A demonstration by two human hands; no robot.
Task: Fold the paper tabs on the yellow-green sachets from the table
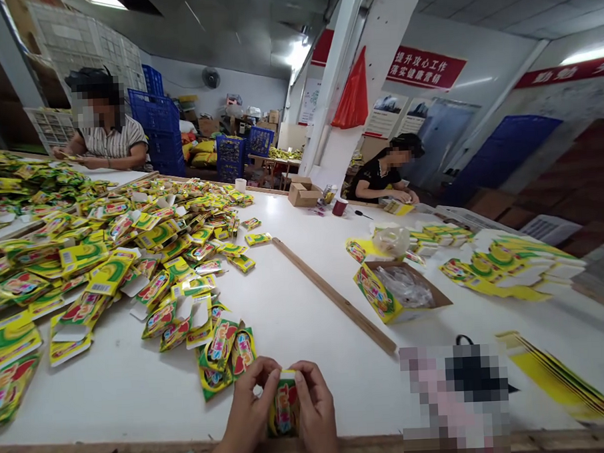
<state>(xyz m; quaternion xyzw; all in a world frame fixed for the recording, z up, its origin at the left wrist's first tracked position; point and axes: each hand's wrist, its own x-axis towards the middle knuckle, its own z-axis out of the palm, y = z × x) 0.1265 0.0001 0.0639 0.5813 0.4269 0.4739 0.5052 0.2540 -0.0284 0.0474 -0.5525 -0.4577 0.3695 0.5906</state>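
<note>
Both my hands grip one small yellow-and-green printed packet (284, 406) upright at the near edge of the white table (295, 307). My left hand (250, 402) pinches its left side and top corner. My right hand (316, 406) closes on its right side, thumb at the top. Just left of my hands lie a few similar packets (226, 350). Behind them a big heap of such packets (108, 255) covers the table's left half.
A wooden strip (335, 295) runs diagonally across the table. Right of it stands an open box with clear bags (402, 290), then stacks of flat yellow cartons (514, 267). Two seated people (105, 131) (387, 173) work at the far side. Blue crates (160, 129) stand behind.
</note>
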